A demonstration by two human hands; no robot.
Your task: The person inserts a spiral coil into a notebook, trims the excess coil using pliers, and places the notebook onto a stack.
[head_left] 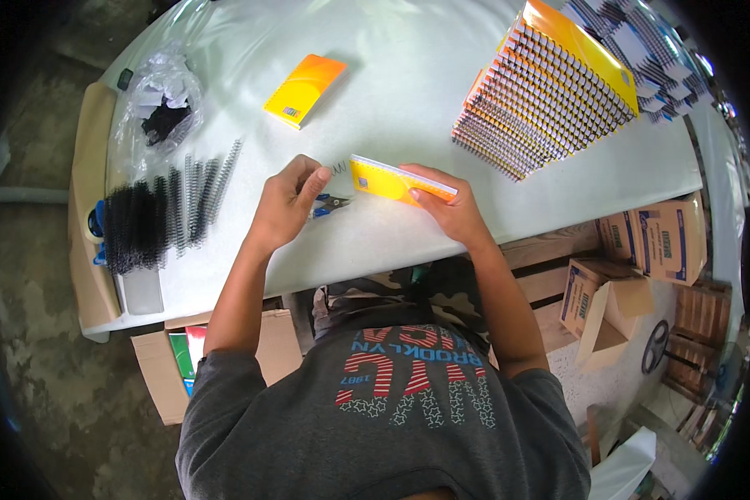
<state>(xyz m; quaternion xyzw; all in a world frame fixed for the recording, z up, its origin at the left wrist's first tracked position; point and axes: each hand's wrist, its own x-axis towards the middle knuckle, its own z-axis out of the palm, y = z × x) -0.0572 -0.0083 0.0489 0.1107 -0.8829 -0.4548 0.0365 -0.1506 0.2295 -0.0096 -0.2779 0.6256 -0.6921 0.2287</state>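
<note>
My right hand [447, 208] grips a small yellow and orange notebook [379, 180], thumb on its cover and fingers behind, white page edges facing up. To its left, my left hand [292, 198] is closed, thumb against the fingers. Just beyond its fingertips shows a short bit of dark wire coil [339, 167]; whether the fingers hold it I cannot tell. Blue-handled pliers [332, 205] lie on the table beside this hand. Farther away, another yellow and orange notebook [306, 88] lies flat on the table.
A tall stack of coil-bound notebooks [546, 100] stands at the far right, more bound books [642, 54] behind it. At left lie black binding coils [137, 225], clear coils [200, 192] and a plastic bag [165, 104]. Cardboard boxes [604, 308] sit below the table's right edge.
</note>
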